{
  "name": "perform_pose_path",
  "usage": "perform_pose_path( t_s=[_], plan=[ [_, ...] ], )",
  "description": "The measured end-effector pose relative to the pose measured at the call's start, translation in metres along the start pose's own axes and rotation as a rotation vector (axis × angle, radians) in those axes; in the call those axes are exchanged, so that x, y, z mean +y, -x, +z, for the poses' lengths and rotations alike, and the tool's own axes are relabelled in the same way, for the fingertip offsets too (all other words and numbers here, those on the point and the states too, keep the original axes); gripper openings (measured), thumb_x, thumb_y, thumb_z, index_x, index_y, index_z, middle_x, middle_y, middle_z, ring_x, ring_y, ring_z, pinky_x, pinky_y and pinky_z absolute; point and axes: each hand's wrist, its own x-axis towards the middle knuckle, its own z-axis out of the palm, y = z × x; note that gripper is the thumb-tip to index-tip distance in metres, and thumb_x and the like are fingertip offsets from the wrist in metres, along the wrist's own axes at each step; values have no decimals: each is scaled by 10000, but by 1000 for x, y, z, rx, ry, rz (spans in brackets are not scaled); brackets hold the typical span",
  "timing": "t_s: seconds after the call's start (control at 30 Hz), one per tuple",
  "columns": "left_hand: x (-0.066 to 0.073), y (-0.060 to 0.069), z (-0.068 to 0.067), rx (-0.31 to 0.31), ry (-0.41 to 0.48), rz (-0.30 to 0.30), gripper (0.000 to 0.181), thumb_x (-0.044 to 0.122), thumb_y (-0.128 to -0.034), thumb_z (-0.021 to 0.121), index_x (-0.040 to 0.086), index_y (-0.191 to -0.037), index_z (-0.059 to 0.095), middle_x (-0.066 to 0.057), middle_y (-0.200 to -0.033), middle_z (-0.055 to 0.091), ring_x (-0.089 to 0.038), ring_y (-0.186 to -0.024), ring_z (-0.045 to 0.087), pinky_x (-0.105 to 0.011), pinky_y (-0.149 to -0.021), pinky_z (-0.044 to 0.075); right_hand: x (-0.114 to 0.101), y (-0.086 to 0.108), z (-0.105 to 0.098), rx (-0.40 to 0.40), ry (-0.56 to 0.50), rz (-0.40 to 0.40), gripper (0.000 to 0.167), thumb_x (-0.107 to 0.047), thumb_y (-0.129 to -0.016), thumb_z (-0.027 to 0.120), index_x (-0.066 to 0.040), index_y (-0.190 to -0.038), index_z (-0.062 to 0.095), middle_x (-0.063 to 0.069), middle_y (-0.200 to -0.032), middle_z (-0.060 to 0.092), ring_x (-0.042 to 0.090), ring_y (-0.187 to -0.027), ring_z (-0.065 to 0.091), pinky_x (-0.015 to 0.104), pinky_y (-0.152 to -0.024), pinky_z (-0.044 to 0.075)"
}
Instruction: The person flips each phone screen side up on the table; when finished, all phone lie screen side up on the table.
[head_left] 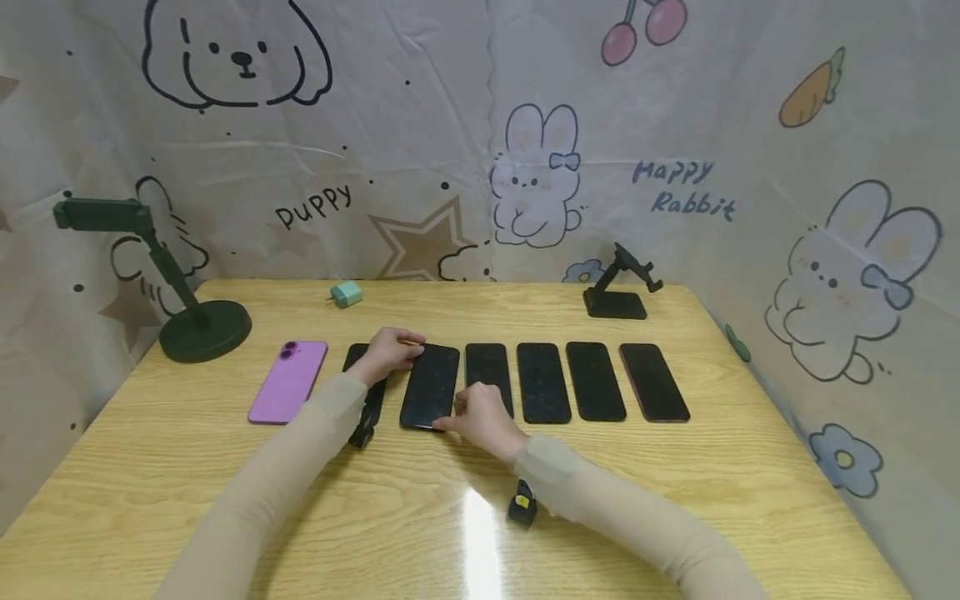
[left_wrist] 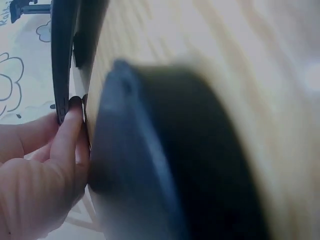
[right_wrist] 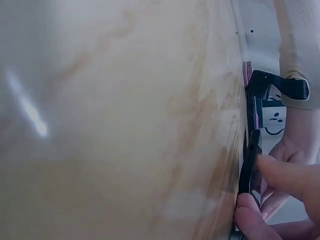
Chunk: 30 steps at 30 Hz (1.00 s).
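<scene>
Now my left hand (head_left: 387,353) and right hand (head_left: 486,417) pinch this rectangular, black, glass-fronted phone (head_left: 431,387), seemingly aligning it, gentle release needed next.

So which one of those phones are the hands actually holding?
The dark phone third from the left: the left hand grips its far end, the right hand its near end. The pink phone and the other dark ones lie unheld.

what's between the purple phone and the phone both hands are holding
In the head view, one dark phone lies between the purple phone and the held phone, partly hidden by the left hand and sleeve.
</scene>
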Motion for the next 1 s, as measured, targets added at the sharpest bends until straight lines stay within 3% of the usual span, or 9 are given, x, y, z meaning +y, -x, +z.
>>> perform_pose_path(
  t_s=[0.1, 0.37, 0.43, 0.57, 0.73, 0.83, 1.0],
  plan=[
    [1, 0, 0, 24, 4, -10, 313, 64, -977, 535, -47, -1264, 588, -235, -1284, 559, -150, -872, 589, -203, -691, 518, -1, 0, -1, -27, -15, 38, 409, -235, -723, 850, -81, -541, 517, -73, -417, 376, 53, -381, 272, 204, -396, 222],
    [3, 2, 2, 84, -23, -13, 282, 58, -964, 550, -49, -1215, 619, -222, -1176, 604, -78, -696, 562, -164, -607, 492, -4, 0, -2, -19, 39, 50, 316, -121, -739, 829, -54, -560, 577, -40, -469, 465, 65, -430, 382, 192, -428, 287],
    [4, 3, 1, 87, -68, -7, 277, 51, -959, 555, -56, -1206, 622, -235, -1172, 612, -105, -728, 592, -173, -615, 507, -4, 0, -2, -18, 38, 52, 315, -116, -744, 824, -54, -559, 576, -41, -471, 460, 67, -436, 378, 194, -431, 284],
    [11, 5, 0, 93, -277, 44, 256, 60, -940, 580, -53, -1158, 651, -231, -1127, 650, -159, -777, 629, -191, -610, 506, -3, 0, -2, -10, 39, 47, 341, -110, -744, 823, -70, -544, 550, -61, -462, 424, 59, -440, 351, 194, -435, 263],
    [16, 6, 0, 95, -480, 117, 247, 79, -919, 593, -42, -1117, 679, -197, -1046, 696, -158, -697, 635, -240, -656, 495, -3, 0, -2, -10, 34, 40, 367, -116, -756, 816, -80, -531, 528, -65, -446, 390, 60, -429, 317, 198, -430, 241],
    [17, 6, 1, 80, -528, 126, 258, 92, -928, 582, -38, -1129, 679, -190, -1012, 707, -173, -650, 621, -309, -745, 512, -3, 1, -2, -15, 31, 36, 352, -124, -763, 812, -70, -533, 551, -58, -451, 416, 62, -429, 330, 195, -427, 250],
    [18, 4, 2, 66, -564, 119, 276, 108, -946, 556, -37, -1151, 669, -198, -1091, 686, -231, -795, 626, -400, -869, 507, -2, 1, 0, -5, 52, 23, 330, -131, -760, 814, -69, -546, 571, -54, -473, 452, 56, -447, 347, 189, -435, 263]
  ],
)
